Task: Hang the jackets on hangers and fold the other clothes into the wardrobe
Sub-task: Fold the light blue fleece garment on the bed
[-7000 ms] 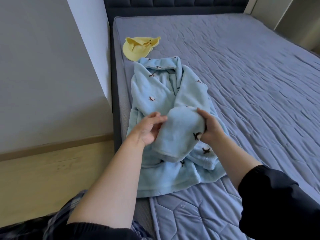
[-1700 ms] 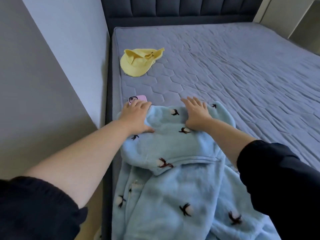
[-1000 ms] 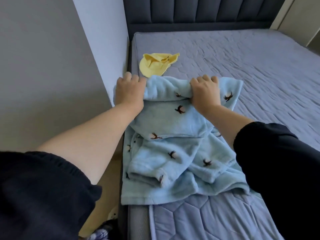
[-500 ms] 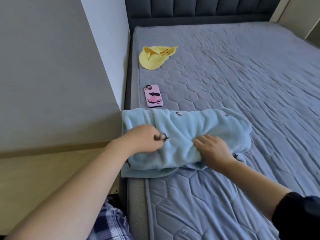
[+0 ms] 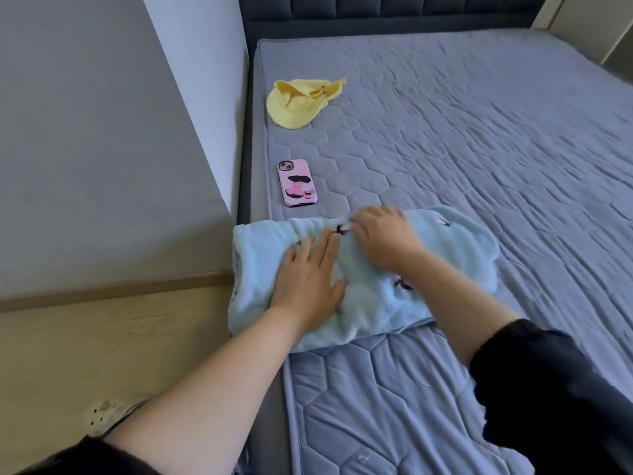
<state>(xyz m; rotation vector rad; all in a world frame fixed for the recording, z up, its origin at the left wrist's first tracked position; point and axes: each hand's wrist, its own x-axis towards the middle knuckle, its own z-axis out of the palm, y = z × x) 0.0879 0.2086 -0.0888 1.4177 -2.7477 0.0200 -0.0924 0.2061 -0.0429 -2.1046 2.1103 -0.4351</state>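
A light blue fleece garment (image 5: 455,255) with small dark motifs lies folded into a thick bundle at the left edge of the bed. My left hand (image 5: 308,279) lies flat on its left half, fingers straight and pressing down. My right hand (image 5: 383,234) rests on the top middle of the bundle near its far edge, fingers slightly bent and blurred. A yellow cap (image 5: 301,101) lies farther up the mattress near the left edge.
A pink-cased phone (image 5: 297,183) lies face down between the cap and the bundle. The grey quilted mattress (image 5: 479,149) stretches right and back to a dark headboard (image 5: 376,12). A grey wall (image 5: 102,132) and wooden floor (image 5: 102,354) lie to the left.
The garment went from spread out to a compact folded bundle. Since half a second ago, my left hand flattened on it and my right hand moved up to its far edge.
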